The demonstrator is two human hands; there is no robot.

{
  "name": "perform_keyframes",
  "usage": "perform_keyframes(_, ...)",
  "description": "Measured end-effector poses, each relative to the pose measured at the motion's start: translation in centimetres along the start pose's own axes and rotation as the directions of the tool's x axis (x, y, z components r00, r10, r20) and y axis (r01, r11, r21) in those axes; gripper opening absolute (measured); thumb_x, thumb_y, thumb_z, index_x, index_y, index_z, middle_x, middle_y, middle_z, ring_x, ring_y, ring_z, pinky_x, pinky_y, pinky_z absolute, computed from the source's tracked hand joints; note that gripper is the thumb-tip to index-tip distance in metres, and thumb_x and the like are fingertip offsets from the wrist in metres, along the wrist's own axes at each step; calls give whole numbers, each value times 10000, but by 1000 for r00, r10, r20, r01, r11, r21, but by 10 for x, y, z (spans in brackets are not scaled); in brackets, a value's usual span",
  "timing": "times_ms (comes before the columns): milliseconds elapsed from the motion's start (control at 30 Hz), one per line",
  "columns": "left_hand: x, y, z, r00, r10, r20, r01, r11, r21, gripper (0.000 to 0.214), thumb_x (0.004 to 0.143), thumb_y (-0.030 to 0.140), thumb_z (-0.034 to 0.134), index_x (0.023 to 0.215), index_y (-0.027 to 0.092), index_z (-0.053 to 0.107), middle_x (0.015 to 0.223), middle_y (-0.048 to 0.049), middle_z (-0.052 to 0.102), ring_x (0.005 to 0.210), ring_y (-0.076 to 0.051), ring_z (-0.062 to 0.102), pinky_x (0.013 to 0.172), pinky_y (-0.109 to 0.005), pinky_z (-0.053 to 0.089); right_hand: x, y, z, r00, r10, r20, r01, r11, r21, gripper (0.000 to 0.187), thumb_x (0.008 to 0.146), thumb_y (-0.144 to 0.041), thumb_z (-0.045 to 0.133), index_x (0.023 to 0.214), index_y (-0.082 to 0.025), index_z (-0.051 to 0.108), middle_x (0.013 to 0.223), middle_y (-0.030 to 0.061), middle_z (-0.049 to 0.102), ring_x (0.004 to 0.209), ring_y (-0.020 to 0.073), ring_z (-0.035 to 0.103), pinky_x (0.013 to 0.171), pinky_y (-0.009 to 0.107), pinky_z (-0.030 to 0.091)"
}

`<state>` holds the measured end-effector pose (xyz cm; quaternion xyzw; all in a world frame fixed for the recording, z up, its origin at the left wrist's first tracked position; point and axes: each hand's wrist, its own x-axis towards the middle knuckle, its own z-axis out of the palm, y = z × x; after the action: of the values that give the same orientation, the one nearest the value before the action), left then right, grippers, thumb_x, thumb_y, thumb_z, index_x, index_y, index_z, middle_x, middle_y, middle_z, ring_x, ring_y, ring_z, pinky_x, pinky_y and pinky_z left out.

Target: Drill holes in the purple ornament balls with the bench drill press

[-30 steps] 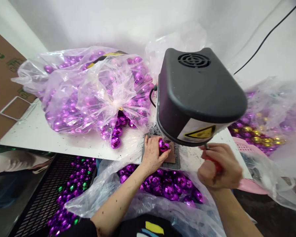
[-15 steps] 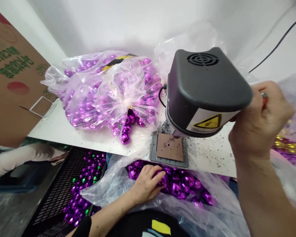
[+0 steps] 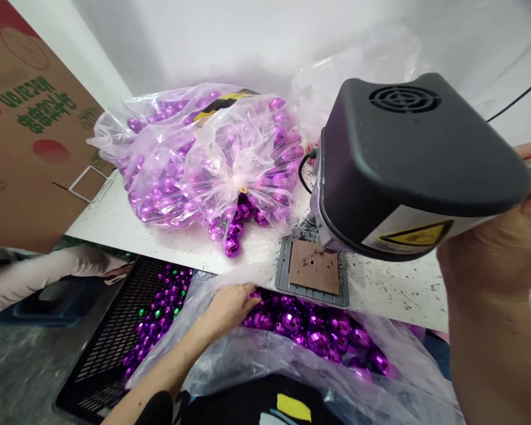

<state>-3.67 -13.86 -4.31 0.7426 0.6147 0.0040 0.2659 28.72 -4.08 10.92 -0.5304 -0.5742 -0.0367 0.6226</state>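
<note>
A black-housed machine (image 3: 425,147) with a round vent and a yellow warning label stands at the right of the bench. Behind its housing my right hand (image 3: 482,260) is wrapped round its handle, mostly hidden; a bit of red shows by the ring. Under the head lies a brown square plate (image 3: 314,267) with a small hole, on a grey base (image 3: 283,277). My left hand (image 3: 232,307) is at the left edge of the shiny purple faceted balls (image 3: 318,330) in an open clear plastic bag (image 3: 265,354) on my lap. Its fingers are drawn together; what they pinch is hidden.
A tied clear bag (image 3: 168,159) of purple balls lies on the white bench (image 3: 110,230). Left below stands a black crate (image 3: 101,348) of purple and green balls. A cardboard box (image 3: 30,147) and another person's arm (image 3: 48,277) are further left. Dark crumbs litter the bench.
My left hand has moved left across the purple balls to their edge, and its fingers have drawn together. The view has shifted, with the machine appearing larger and further right. My right hand stays behind it.
</note>
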Motion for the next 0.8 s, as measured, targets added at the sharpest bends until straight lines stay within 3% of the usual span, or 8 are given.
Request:
perform_keyframes(67, 3, 3, -23, 996, 77, -44, -78, 997, -24, 240, 997, 345, 503, 863, 227, 664, 808, -18, 715, 764, -197, 677, 708, -293, 473, 1, 3, 2, 1000, 20, -13, -20, 1000, 11, 390, 941, -489, 532, 759, -144, 537, 600, -58, 304, 572, 20, 277, 602, 256, 237)
perform_keyframes(133, 10, 3, -40, 966, 179, -189, -196, 978, -76, 215, 1007, 306, 487, 920, 224, 665, 881, -23, 720, 797, -176, 668, 723, -277, 474, 3, 4, 3, 999, 28, -25, -27, 999, 32, 352, 926, -450, 558, 751, -145, 540, 598, -58, 305, 573, 25, 277, 606, 261, 242)
perform_keyframes(233, 24, -4, -52, 865, 228, -447, -314, 941, -126, 175, 1004, 299, 518, 995, 219, 673, 892, -27, 719, 746, -159, 652, 695, -269, 491, 3, 4, 4, 1000, 13, -20, -12, 999, 50, 360, 923, -451, 555, 734, -146, 522, 576, -59, 282, 568, 29, 269, 608, 266, 238)
perform_keyframes(300, 32, -12, -53, 806, 235, -543, -304, 952, -39, 173, 999, 271, 527, 1034, 224, 689, 982, -51, 736, 847, -193, 666, 787, -315, 520, 3, 3, 3, 1000, 11, -7, -11, 999, 42, 356, 929, -440, 540, 729, -147, 506, 572, -60, 271, 568, 27, 265, 611, 265, 238)
perform_keyframes(367, 40, -23, -51, 803, 262, -536, -221, 965, 140, 201, 970, 200, 537, 1071, 226, 709, 1116, -89, 729, 1001, -261, 648, 897, -408, 512, 3, 3, 3, 1000, 18, -8, -18, 999, 27, 345, 927, -425, 535, 726, -147, 496, 575, -61, 272, 569, 25, 267, 615, 263, 240)
perform_keyframes(533, 55, -45, -47, 888, 191, -418, -13, 920, 391, 495, 871, 54, 538, 1328, 219, 632, 1333, -151, 631, 1133, -357, 569, 904, -506, 491, 4, 3, 5, 1000, -4, -21, 5, 999, 52, 326, 922, -401, 534, 720, -146, 501, 581, -58, 287, 566, 28, 281, 612, 266, 235)
perform_keyframes(633, 58, -48, -53, 886, 203, -416, -61, 942, 329, 501, 851, 78, 591, 1336, 205, 617, 1288, -144, 640, 1133, -343, 564, 946, -497, 485, 3, 3, 6, 999, -19, -35, 21, 998, 53, 344, 919, -431, 544, 723, -150, 511, 583, -54, 308, 572, 37, 294, 606, 271, 231)
perform_keyframes(800, 50, -35, -65, 806, 152, -572, -208, 978, -33, 456, 854, 295, 727, 1293, 236, 617, 1266, -85, 643, 1164, -280, 563, 1012, -439, 456, 3, 2, 5, 999, -23, -31, 24, 1000, 13, 371, 937, -462, 527, 733, -152, 521, 584, -52, 299, 584, 36, 284, 615, 267, 222)
